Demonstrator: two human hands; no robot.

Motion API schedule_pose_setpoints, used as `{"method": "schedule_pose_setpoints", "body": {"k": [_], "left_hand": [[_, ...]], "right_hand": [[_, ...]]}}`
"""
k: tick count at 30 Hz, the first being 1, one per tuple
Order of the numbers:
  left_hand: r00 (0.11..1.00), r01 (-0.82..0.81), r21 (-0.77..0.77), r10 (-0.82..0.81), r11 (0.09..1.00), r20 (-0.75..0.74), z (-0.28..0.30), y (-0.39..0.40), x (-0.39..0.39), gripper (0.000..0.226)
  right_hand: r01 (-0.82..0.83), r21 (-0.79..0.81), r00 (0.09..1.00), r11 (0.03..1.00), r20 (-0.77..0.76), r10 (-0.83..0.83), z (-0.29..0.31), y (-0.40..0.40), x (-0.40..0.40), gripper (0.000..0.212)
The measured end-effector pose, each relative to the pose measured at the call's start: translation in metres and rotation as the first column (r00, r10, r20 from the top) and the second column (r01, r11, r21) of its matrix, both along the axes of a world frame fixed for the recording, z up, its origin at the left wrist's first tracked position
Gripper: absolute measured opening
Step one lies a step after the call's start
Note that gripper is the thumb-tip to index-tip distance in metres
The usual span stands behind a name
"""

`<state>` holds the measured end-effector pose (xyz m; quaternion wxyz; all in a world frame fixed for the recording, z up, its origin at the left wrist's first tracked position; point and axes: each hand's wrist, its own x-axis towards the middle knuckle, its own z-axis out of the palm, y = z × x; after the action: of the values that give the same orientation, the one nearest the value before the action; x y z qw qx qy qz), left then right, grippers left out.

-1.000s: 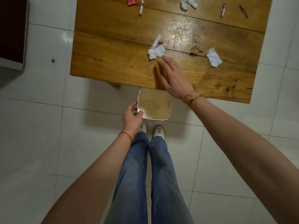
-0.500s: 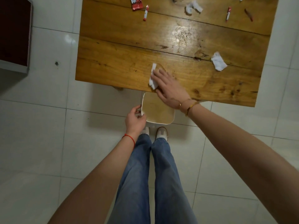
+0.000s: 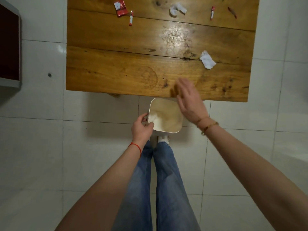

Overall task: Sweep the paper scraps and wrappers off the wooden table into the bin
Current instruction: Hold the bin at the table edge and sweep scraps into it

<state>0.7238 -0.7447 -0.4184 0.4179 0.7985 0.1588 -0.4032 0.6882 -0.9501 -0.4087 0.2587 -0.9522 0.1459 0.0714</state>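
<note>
I look straight down from the head cam. My left hand grips the near-left rim of the white bin, fingers clamped on the edge, holding it just below the near edge of the wooden table. A pale scrap lies inside the bin by its left wall. My right hand is open, fingers spread & blurred, holding nothing, over the table's near edge and the bin's right side. Still on the table: a crumpled white paper at mid-right, another white paper wad far-centre, a red wrapper far-left w/ a small red-white scrap just beside it, plus a thin red-white scrap & a dark red strip far-right. Floor is white tile; jeans & shoes below the bin.
</note>
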Motion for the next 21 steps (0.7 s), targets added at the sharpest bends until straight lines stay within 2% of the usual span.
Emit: {"method": "schedule_pose_setpoints", "body": {"k": [4,8,11,14,18,21], "left_hand": [[0.999,0.037,-0.021,-0.037,0.999,-0.002,-0.001,-0.013,-0.006,0.050],[1.000,0.031,-0.019,-0.031,0.999,-0.005,-0.004,-0.026,-0.015,0.049],[1.000,0.006,-0.023,-0.007,1.000,-0.022,-0.005,-0.037,-0.021,0.050],[0.999,-0.018,-0.014,0.018,1.000,-0.030,-0.004,-0.045,-0.025,0.049],[0.997,-0.072,0.003,0.072,0.997,-0.040,-0.001,-0.055,-0.030,0.048],[0.993,-0.110,0.015,0.111,0.994,-0.037,0.002,-0.060,-0.035,0.046]], "right_hand": [[0.231,-0.102,0.972,0.967,-0.008,-0.233,0.001,-0.061,0.023,0.054],[0.264,-0.084,0.956,0.961,-0.111,-0.272,-0.006,-0.091,0.034,0.056],[0.215,-0.021,0.961,0.976,-0.172,-0.215,-0.011,-0.090,0.030,0.055],[0.119,-0.018,0.980,0.993,-0.160,-0.120,-0.014,-0.075,0.017,0.055],[-0.037,0.010,0.988,0.999,-0.151,0.038,-0.011,-0.045,-0.014,0.054],[-0.227,0.034,0.963,0.973,-0.141,0.229,-0.008,-0.019,-0.042,0.053]]}}
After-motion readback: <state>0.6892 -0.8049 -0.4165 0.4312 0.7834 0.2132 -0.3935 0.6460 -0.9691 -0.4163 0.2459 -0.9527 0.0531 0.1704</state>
